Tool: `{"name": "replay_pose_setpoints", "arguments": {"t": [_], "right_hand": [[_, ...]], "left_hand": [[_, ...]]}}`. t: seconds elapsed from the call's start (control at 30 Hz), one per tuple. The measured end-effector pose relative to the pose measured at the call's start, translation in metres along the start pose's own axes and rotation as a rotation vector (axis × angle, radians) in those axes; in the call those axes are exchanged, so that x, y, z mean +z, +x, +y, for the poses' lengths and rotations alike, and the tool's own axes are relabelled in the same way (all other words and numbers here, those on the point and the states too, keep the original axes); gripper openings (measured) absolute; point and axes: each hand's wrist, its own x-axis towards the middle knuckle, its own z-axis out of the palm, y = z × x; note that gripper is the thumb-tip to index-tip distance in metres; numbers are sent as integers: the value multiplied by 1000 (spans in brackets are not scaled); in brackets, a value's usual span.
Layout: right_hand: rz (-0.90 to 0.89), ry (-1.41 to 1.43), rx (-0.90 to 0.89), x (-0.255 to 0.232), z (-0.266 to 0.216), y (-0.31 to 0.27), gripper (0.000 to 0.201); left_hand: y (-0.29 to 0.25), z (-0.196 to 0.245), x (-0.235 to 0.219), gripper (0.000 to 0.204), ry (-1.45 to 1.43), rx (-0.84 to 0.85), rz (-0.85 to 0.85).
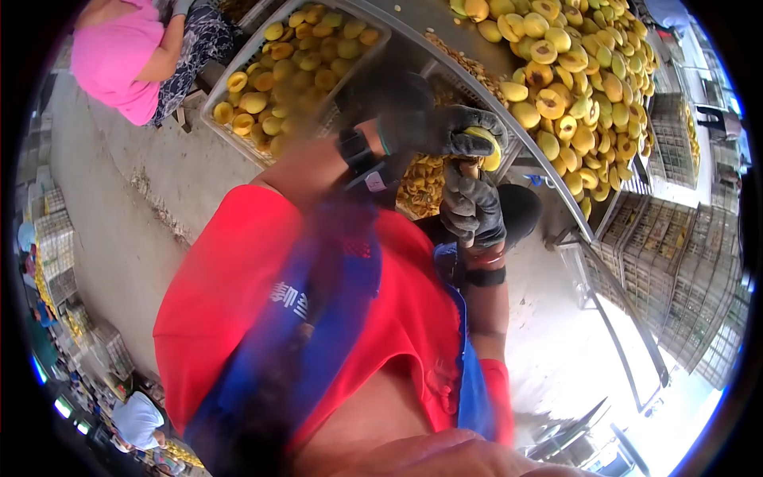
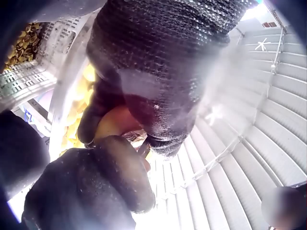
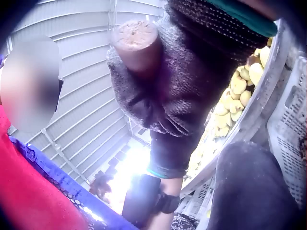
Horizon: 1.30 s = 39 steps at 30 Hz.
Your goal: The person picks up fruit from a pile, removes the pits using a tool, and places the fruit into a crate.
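My left hand (image 1: 478,123), in a dark knit glove, holds a yellow peach (image 1: 493,155) with its fingers curled round it. Just below, my gloved right hand (image 1: 475,208) grips a tool with a round wooden handle (image 3: 136,36), whose butt end sticks out of the fist in the right wrist view. The tool's other end meets the peach. From the left wrist side, the peach (image 2: 112,123) shows between dark gloved fingers, with a small narrow tip close to its flesh. Glove fingers hide most of the cut side.
Peach halves (image 1: 548,52) are heaped on a metal-edged table (image 1: 548,168) ahead. A pale crate (image 1: 208,113) of peach halves stands at left; brown-yellow scraps (image 1: 421,187) lie below my hands. A person in pink (image 1: 119,60) sits at upper left. Stacked crates (image 1: 675,262) stand at right.
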Motion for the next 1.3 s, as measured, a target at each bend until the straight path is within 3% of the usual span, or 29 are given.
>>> {"name": "replay_pose_setpoints", "arguments": {"t": [0.03,0.07,0.17,0.3,0.4,0.47,0.5,0.57,0.6,0.67,0.7,0.77,0.8,0.87,0.93,0.97,1.03,1.07,1.1,1.2,1.3], "right_hand": [[67,-3,-89,9,3,2,15],[171,-55,-149,16,3,6,14],[239,-264,-142,6,0,21,15],[324,-366,-150,4,3,35,16],[268,-376,-161,-2,8,43,17],[272,-496,-130,8,5,44,17],[291,-448,-133,2,8,45,14],[341,-351,-140,-18,13,44,10],[386,-341,-116,-18,11,43,10],[456,-321,-66,-16,7,50,10],[516,-389,-95,-16,7,54,10],[628,-531,-149,-15,6,64,10],[664,-553,-135,-19,6,68,10],[731,-600,-107,-35,8,71,11],[717,-697,-70,-44,7,71,11],[714,-744,-54,-51,7,70,12],[647,-981,-161,-88,16,69,12],[717,-946,-116,-90,17,72,12],[735,-964,-87,-94,16,72,13],[755,-1030,-26,-102,14,76,15],[781,-1002,24,-129,20,74,15]], "left_hand": [[0,-8,2,31,-8,-41,30],[-3,-21,9,32,-24,-43,202],[1,-19,14,32,-183,-7,413],[-5,-16,15,25,-329,-140,545],[-11,-37,13,35,-99,-54,704],[-14,-43,-6,36,-435,1,864],[-19,-38,-19,32,-294,51,880],[-33,-17,-44,25,441,155,910],[-36,-7,-54,23,579,166,934],[-47,-7,-74,30,-73,-10,849],[-53,-25,-89,32,-281,27,851],[-62,-31,-104,33,-331,103,896],[-66,-21,-109,33,-167,141,941],[-78,-52,-143,33,-659,148,1109],[-103,-81,-185,38,695,41,1043],[-113,-94,-205,41,1353,-34,882],[-115,-131,-252,36,820,-535,1109],[-114,-152,-278,35,548,-774,1206],[-122,-174,-301,37,711,-790,1178],[-151,-257,-381,50,1466,-597,953],[-117,-230,-406,44,1315,-822,967]]}}
